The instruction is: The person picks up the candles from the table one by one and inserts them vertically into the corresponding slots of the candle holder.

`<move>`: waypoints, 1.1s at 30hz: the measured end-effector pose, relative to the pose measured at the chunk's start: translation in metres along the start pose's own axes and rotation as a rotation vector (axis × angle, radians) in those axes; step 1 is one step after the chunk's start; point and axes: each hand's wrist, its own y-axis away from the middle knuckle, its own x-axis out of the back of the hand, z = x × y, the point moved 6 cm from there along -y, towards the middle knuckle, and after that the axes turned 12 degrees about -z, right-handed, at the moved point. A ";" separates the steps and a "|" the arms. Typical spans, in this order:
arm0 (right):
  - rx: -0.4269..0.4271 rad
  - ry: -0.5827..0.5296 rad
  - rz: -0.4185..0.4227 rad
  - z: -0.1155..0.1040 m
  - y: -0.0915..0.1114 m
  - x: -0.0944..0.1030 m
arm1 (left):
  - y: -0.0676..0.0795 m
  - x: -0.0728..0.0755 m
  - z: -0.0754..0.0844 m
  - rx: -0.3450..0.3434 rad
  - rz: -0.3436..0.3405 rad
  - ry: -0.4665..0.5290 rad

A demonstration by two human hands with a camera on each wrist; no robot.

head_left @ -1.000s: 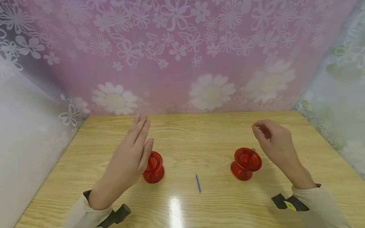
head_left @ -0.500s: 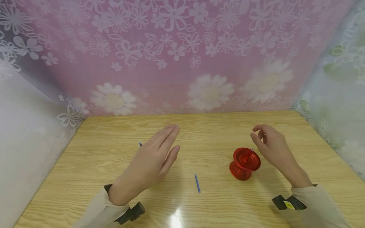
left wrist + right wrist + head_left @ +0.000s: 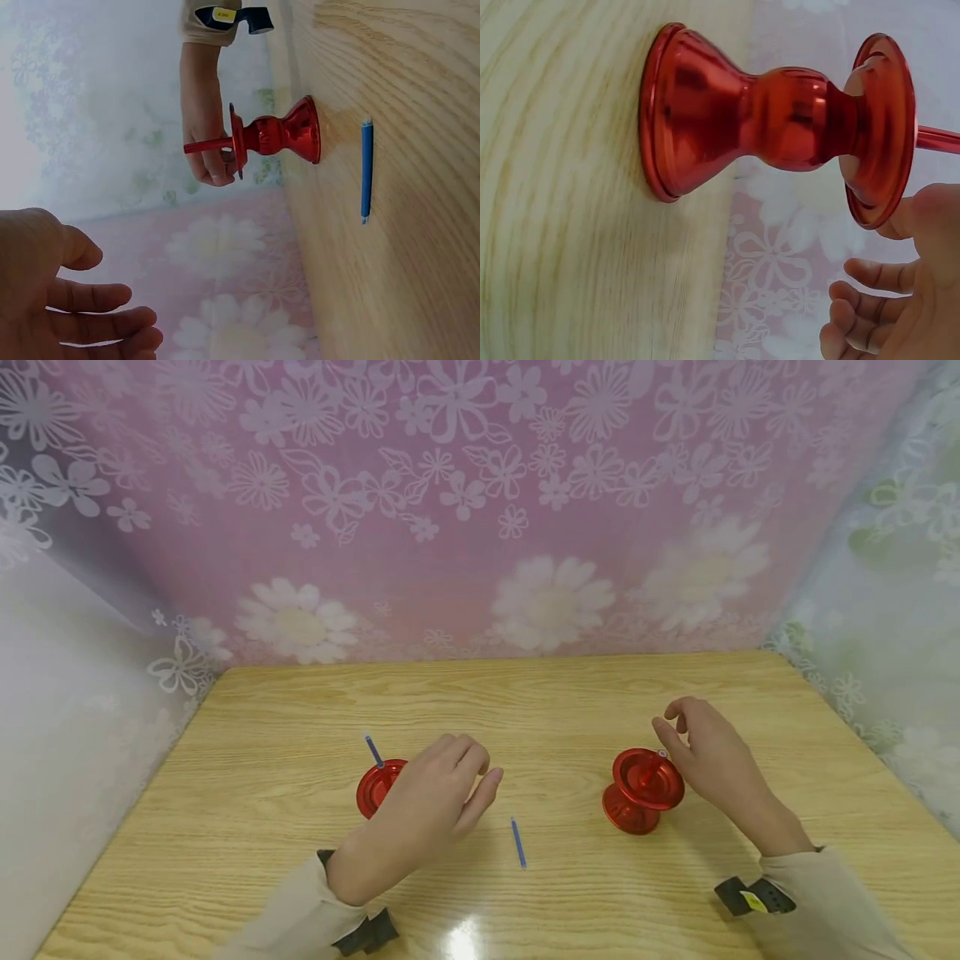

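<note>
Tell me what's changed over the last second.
The left hand has swung right and down in the head view, toward the loose blue stick, its fingers more bent. That uncovers the other blue stick rising from the left red candlestick. The right hand has dipped slightly. Nothing was visibly picked up or released. The right red candlestick and loose blue stick stayed put.

An indoor nook, enclosed on three sides — whether in a home or a studio, I cannot tell. A pink backdrop (image 3: 442, 552) printed with white daisies and outlined blossoms rises behind a wood-grain desk (image 3: 570, 702); paler floral panels flank it, left panel (image 3: 82, 710) and right panel (image 3: 892, 643) — decoration more domestic than industrial.
</note>
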 end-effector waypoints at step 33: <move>0.050 0.231 -0.080 0.002 -0.004 -0.018 | 0.013 -0.103 0.002 0.442 -0.620 -0.089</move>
